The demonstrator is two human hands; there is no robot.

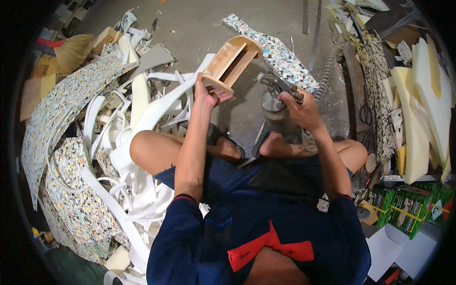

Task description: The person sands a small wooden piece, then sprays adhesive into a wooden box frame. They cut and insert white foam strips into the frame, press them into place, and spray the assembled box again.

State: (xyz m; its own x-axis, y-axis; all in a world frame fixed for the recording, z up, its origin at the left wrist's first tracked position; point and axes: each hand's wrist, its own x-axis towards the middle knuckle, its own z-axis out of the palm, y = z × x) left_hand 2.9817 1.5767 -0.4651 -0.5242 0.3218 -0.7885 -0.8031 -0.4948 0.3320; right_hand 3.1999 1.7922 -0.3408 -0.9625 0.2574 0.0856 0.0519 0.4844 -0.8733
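Observation:
My left hand (212, 93) grips the near end of a small wooden frame (232, 61), which has rounded end boards and slats between them. The frame is held up at a tilt in front of me. In my right hand (301, 108) is a spray gun (274, 97) with a metal cup beneath it, its nozzle turned left toward the frame. My fingers wrap round the gun's handle. Some space lies between nozzle and wood. A speckled foam strip (285, 59) lies on the floor behind both.
White foam offcuts (137, 180) and speckled foam sheets (71, 190) heap up at my left, with a straw broom (73, 50) beyond. A ribbed hose (330, 61) runs along the floor at right. Yellowish foam slabs (413, 114) and green packages (403, 209) stand farther right.

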